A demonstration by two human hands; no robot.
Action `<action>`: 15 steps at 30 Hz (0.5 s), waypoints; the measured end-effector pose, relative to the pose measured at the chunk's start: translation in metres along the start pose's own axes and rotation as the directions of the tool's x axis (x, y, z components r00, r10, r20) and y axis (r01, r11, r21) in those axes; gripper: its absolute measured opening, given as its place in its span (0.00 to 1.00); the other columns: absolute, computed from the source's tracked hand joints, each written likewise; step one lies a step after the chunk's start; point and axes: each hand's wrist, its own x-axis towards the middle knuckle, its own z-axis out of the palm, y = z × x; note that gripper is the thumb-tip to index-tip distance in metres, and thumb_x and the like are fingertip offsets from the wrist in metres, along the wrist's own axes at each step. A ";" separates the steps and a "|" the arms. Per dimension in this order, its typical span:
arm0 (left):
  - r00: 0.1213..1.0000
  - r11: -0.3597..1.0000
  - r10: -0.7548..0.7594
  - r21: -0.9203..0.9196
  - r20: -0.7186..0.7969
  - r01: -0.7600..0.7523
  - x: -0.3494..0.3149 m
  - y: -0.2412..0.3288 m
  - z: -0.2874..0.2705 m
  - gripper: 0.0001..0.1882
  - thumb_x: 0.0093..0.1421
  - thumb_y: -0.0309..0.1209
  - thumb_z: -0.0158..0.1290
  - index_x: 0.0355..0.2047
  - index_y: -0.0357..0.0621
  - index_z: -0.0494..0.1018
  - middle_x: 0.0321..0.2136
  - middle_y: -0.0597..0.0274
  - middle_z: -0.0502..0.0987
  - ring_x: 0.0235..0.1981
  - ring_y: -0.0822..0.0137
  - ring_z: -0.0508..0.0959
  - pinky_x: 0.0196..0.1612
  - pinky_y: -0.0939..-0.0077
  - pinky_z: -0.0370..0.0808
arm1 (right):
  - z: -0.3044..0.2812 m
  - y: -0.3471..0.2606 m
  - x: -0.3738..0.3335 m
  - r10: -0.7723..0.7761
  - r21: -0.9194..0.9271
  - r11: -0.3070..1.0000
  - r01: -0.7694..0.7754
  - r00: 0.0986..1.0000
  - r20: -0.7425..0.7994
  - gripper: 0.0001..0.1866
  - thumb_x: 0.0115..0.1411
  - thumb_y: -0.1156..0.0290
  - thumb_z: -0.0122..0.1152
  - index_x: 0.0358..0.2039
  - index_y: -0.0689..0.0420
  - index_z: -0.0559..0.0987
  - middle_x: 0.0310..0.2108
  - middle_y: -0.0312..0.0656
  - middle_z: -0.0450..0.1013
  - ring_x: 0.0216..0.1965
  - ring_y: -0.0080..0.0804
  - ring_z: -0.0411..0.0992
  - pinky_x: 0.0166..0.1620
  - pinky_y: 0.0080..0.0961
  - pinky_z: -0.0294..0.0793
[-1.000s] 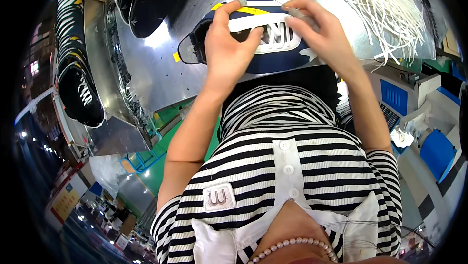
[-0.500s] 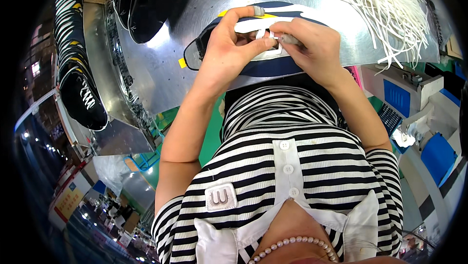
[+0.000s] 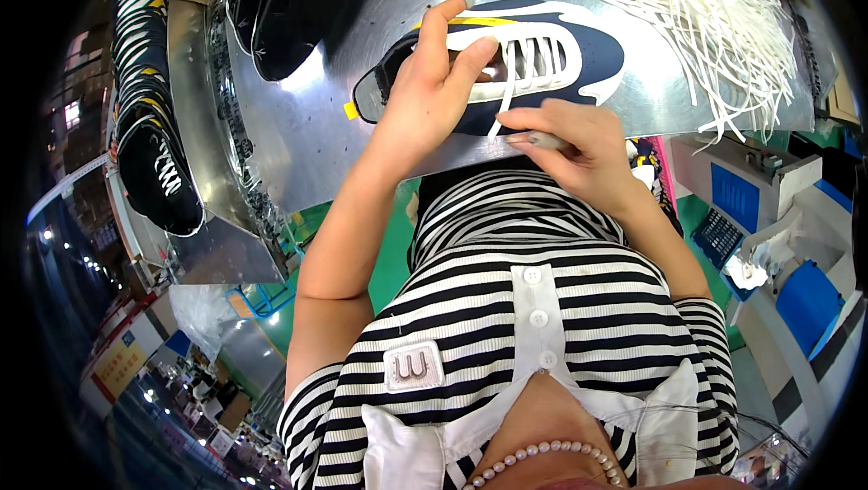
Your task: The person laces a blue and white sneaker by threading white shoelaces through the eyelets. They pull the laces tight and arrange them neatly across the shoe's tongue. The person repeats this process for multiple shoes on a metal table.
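A navy shoe upper with white trim and a yellow stripe lies on the metal table, its toe to the right. A white shoelace crosses the eyelets near the toe, and one length runs toward me over the near side. My left hand grips the upper at its opening, thumb over the white eyelet edge and covered index fingertip beyond the far side. Just off the near side, my right hand is closed in a pinch at the lace's loose length; grey covering wraps one fingertip.
A heap of loose white laces spreads over the far right of the metal table. Black shoe uppers lie at the far left. Beyond a metal rail, a long row of striped uppers runs along the left.
My right hand has moved from the eyelets toward me, drawing the lace out across the near side. My left hand has shifted slightly, and the lacing is now uncovered.
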 end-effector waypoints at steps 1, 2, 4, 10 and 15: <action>0.999 0.993 0.048 0.104 0.015 -0.049 -0.007 0.004 -0.003 0.26 0.67 0.35 0.50 0.60 0.36 0.58 0.35 0.45 0.80 0.39 0.56 0.81 0.44 0.69 0.75 | -0.002 -0.001 -0.007 0.048 0.041 0.998 -0.049 0.999 0.025 0.09 0.53 0.78 0.66 0.37 0.55 0.83 0.25 0.38 0.76 0.19 0.25 0.70 0.22 0.19 0.67; 0.997 0.982 0.057 0.177 0.044 -0.063 -0.017 0.010 -0.007 0.28 0.65 0.34 0.53 0.61 0.38 0.57 0.37 0.41 0.80 0.40 0.49 0.81 0.42 0.66 0.76 | -0.002 0.003 -0.017 0.079 0.061 0.995 -0.076 0.995 -0.055 0.08 0.56 0.76 0.66 0.38 0.55 0.84 0.27 0.36 0.78 0.22 0.20 0.71 0.25 0.17 0.68; 0.981 0.923 0.191 0.335 0.027 -0.188 -0.038 0.005 -0.012 0.30 0.62 0.33 0.56 0.61 0.39 0.57 0.37 0.43 0.80 0.40 0.48 0.81 0.41 0.64 0.76 | -0.016 -0.010 -0.024 0.522 0.194 0.840 -0.506 0.852 -0.038 0.07 0.58 0.74 0.65 0.37 0.59 0.84 0.29 0.33 0.79 0.27 0.15 0.72 0.31 0.15 0.70; 0.905 0.765 0.424 0.521 0.036 -0.379 -0.053 -0.015 0.001 0.14 0.55 0.26 0.63 0.39 0.39 0.72 0.29 0.54 0.79 0.30 0.57 0.80 0.31 0.72 0.73 | 0.014 -0.001 -0.007 0.521 0.026 0.853 -0.520 0.853 -0.020 0.12 0.57 0.66 0.67 0.36 0.61 0.82 0.25 0.32 0.78 0.27 0.16 0.72 0.32 0.17 0.70; 0.951 0.831 0.308 0.479 0.025 -0.282 -0.050 -0.010 -0.004 0.12 0.58 0.29 0.60 0.40 0.39 0.72 0.29 0.53 0.79 0.28 0.57 0.79 0.31 0.70 0.73 | 0.014 -0.009 0.001 0.543 0.355 0.800 -0.483 0.835 -0.087 0.07 0.57 0.70 0.67 0.32 0.60 0.81 0.21 0.25 0.71 0.23 0.09 0.64 0.25 0.11 0.61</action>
